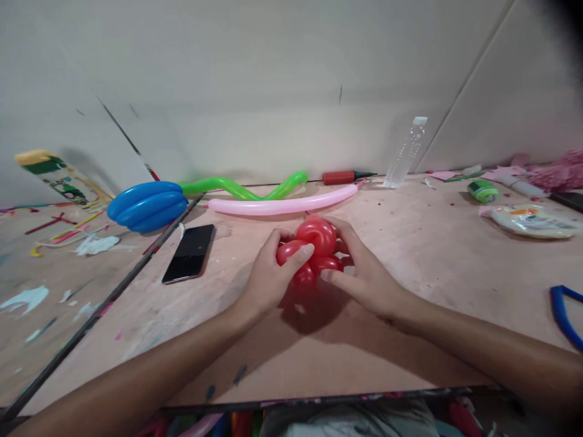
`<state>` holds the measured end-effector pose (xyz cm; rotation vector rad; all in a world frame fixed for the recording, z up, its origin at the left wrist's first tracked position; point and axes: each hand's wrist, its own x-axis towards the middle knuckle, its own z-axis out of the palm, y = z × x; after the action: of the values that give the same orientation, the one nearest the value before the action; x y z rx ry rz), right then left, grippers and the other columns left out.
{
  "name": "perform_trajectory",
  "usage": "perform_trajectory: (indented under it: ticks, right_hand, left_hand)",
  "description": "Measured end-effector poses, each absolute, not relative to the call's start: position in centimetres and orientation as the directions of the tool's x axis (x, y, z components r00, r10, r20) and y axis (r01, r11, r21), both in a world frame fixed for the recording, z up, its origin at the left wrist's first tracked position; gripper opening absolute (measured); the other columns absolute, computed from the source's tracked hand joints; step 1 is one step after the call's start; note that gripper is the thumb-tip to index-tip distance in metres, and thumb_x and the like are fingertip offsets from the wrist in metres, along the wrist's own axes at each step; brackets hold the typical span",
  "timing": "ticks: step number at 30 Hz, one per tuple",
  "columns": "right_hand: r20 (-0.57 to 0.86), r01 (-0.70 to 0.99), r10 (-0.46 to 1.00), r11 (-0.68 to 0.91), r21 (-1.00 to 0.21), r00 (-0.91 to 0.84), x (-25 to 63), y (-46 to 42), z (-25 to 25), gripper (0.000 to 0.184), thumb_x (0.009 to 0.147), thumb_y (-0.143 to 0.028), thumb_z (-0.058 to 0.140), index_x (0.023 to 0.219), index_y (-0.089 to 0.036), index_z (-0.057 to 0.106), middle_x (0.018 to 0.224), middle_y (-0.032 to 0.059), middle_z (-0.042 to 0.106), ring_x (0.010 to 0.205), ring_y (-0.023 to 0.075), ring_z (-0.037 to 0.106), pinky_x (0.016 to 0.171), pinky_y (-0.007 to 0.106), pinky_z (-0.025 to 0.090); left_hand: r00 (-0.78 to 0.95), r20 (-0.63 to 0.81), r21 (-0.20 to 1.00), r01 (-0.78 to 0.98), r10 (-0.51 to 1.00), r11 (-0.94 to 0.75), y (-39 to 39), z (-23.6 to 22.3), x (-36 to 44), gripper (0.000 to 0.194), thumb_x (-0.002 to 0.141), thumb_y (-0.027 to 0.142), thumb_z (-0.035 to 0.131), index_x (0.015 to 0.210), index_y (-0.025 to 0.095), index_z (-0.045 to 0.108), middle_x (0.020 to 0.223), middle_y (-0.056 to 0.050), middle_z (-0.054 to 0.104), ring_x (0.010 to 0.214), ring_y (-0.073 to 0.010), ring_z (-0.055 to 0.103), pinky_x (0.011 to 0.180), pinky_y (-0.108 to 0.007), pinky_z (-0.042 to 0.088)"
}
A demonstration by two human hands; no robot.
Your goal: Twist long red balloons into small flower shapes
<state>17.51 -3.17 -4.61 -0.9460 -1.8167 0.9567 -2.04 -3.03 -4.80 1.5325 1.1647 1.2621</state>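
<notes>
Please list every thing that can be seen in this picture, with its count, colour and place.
twisted balloon: 1, red, centre, between both hands
long balloon: 1, pink, behind the red one
wavy balloon: 1, green, by the wall
folded balloon: 1, blue, left
phone: 1, black, left of the hands
pump: 1, red, by the wall
bottle: 1, clear, right of the pump
left hand: 1, on the red balloon
right hand: 1, on the red balloon

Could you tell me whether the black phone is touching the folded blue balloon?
Apart. In the head view, bare tabletop shows between the flat black phone and the folded blue balloon behind it.
</notes>
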Motion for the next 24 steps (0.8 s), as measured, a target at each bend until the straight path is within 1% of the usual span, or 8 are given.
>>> perform_trajectory:
  ticks: [3, 7, 9, 13, 15, 18, 21, 24]
  right_hand:
    - [0.361, 0.231, 0.867, 0.451, -0.862, -0.343, 17.8, -2.8, -4.3, 0.066, 0.080, -0.015, 0.062, 0.143, -0.029, 0.049, 0.145, 0.0079, 0.056, 0.131, 0.0272, 0.056, 0.110, 0.049, 0.047]
    - [0.396, 0.164, 0.855, 0.466, -0.869, -0.335, 18.1, -2.0, -4.1, 0.043, 0.078, -0.014, 0.056, 0.120, -0.023, 0.063, 0.124, 0.0064, 0.068, 0.114, 0.0261, 0.062, 0.103, 0.046, 0.048]
    - [0.424, 0.161, 0.847, 0.490, -0.857, -0.320, 18.3, -1.9, -4.1, 0.039, 0.081, -0.016, 0.055, 0.118, -0.023, 0.064, 0.122, 0.0058, 0.070, 0.111, 0.0257, 0.063, 0.100, 0.045, 0.049]
    - [0.477, 0.259, 0.818, 0.560, -0.787, -0.321, 18.4, -2.0, -3.9, 0.050, 0.080, -0.018, 0.061, 0.130, -0.024, 0.061, 0.134, 0.0073, 0.068, 0.115, 0.0269, 0.063, 0.102, 0.045, 0.048]
    - [0.475, 0.253, 0.801, 0.576, -0.777, -0.365, 18.5, -2.0, -3.9, 0.053, 0.079, -0.016, 0.061, 0.132, -0.024, 0.062, 0.135, 0.0069, 0.068, 0.118, 0.0271, 0.063, 0.103, 0.045, 0.048]
    - [0.439, 0.244, 0.816, 0.544, -0.803, -0.376, 18.4, -2.1, -3.9, 0.047, 0.083, -0.016, 0.058, 0.129, -0.025, 0.063, 0.133, 0.0057, 0.069, 0.118, 0.0265, 0.064, 0.104, 0.044, 0.048]
    - [0.384, 0.252, 0.843, 0.492, -0.833, -0.376, 18.2, -2.4, -4.1, 0.043, 0.087, -0.017, 0.056, 0.129, -0.024, 0.063, 0.134, 0.0064, 0.069, 0.120, 0.0267, 0.063, 0.106, 0.046, 0.048]
    - [0.365, 0.214, 0.838, 0.475, -0.853, -0.405, 18.0, -2.6, -4.4, 0.048, 0.088, -0.015, 0.055, 0.134, -0.025, 0.060, 0.139, 0.0058, 0.066, 0.125, 0.0258, 0.061, 0.109, 0.047, 0.047]
  left_hand:
    - [0.100, 0.273, 0.946, 0.153, 0.957, -0.286, -2.7, -4.4, -2.0, 0.020, 0.087, 0.030, 0.067, 0.104, 0.018, 0.066, 0.111, -0.006, 0.072, 0.104, -0.0242, 0.065, 0.095, -0.037, 0.050]
    - [0.133, 0.321, 0.930, 0.140, 0.938, -0.339, -2.8, -3.8, -2.1, 0.022, 0.085, 0.021, 0.056, 0.103, 0.020, 0.068, 0.107, -0.004, 0.073, 0.100, -0.0231, 0.066, 0.089, -0.035, 0.051]
    - [0.154, 0.322, 0.928, 0.146, 0.934, -0.344, -3.0, -3.7, -2.2, 0.023, 0.088, 0.022, 0.055, 0.107, 0.021, 0.067, 0.112, -0.004, 0.072, 0.101, -0.0228, 0.065, 0.090, -0.035, 0.050]
    - [0.203, 0.320, 0.897, 0.251, 0.926, -0.365, -3.4, -3.8, -2.5, 0.035, 0.091, 0.037, 0.069, 0.121, 0.021, 0.063, 0.126, -0.006, 0.069, 0.106, -0.0237, 0.063, 0.095, -0.037, 0.048]
    - [0.203, 0.350, 0.877, 0.271, 0.914, -0.396, -3.3, -3.8, -2.6, 0.036, 0.091, 0.041, 0.070, 0.119, 0.020, 0.064, 0.123, -0.007, 0.069, 0.102, -0.0233, 0.062, 0.092, -0.036, 0.048]
    - [0.168, 0.393, 0.874, 0.235, 0.904, -0.424, -3.2, -3.9, -2.5, 0.030, 0.091, 0.039, 0.070, 0.113, 0.020, 0.064, 0.112, -0.007, 0.070, 0.093, -0.0211, 0.062, 0.085, -0.034, 0.048]
    - [0.130, 0.427, 0.876, 0.187, 0.895, -0.445, -3.1, -4.1, -2.4, 0.037, 0.089, 0.037, 0.074, 0.120, 0.021, 0.060, 0.109, -0.005, 0.069, 0.093, -0.0197, 0.063, 0.084, -0.032, 0.049]
    - [0.132, 0.407, 0.882, 0.199, 0.904, -0.426, -3.0, -4.4, -2.5, 0.042, 0.092, 0.040, 0.071, 0.127, 0.022, 0.058, 0.109, -0.005, 0.069, 0.092, -0.0190, 0.063, 0.080, -0.030, 0.049]
